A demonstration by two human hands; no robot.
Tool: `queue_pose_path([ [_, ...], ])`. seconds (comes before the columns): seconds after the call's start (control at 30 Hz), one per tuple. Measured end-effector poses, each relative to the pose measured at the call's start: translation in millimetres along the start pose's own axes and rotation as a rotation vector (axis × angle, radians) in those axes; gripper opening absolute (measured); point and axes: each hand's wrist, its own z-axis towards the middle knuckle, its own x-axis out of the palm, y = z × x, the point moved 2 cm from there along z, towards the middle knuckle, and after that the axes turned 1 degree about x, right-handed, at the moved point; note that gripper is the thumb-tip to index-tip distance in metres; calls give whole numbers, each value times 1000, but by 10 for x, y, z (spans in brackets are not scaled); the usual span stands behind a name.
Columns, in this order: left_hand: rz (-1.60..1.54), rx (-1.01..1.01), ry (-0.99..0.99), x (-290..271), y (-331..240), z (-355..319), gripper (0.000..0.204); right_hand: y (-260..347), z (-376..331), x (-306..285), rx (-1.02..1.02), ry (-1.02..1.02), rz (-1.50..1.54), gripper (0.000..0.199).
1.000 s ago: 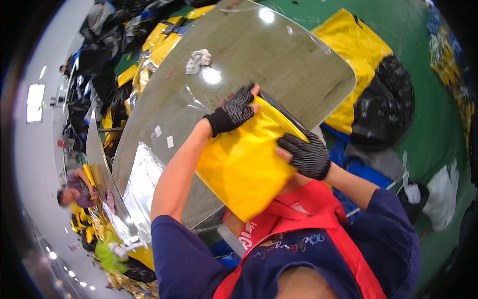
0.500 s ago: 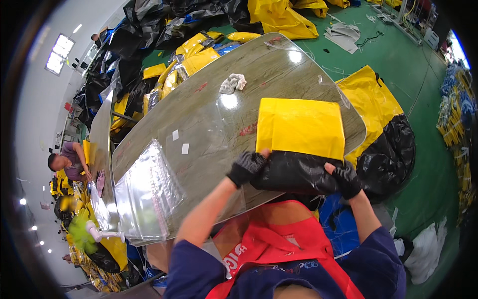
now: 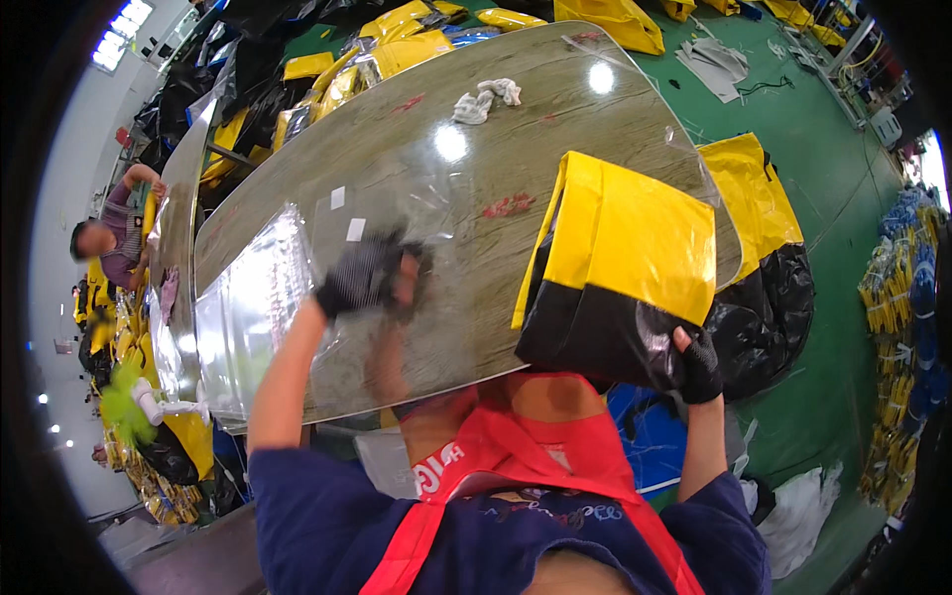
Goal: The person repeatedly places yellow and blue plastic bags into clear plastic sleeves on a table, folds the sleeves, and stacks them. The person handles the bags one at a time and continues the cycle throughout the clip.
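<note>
A folded bundle of yellow-and-black coated fabric lies at the right side of the glossy table, turned askew, with its left layers standing a little apart. My right hand, in a dark fingerless glove, grips its lower right corner, thumb on top. To the left, my left hand is over a clear plastic sheet or bag lying flat on the table; motion smears its fingers. Two small white labels lie just beyond that hand. A stack of clear plastic bags rests at the table's left end.
A crumpled white cloth lies on the far part of the table. Another yellow-and-black piece hangs or lies beyond the right edge. Yellow packed bundles are piled behind. A co-worker stands at another table, far left.
My left hand has let go of the bundle and moved left over the clear plastic. The bundle has turned askew, its left side spreading. My right hand keeps its corner. The view has shifted.
</note>
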Motion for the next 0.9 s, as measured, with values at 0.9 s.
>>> queue_pose_path([
  [0.9,282,-318,-376,992,-1192,-147,60,-38,-1307,-244,88,50,-155,44],
])
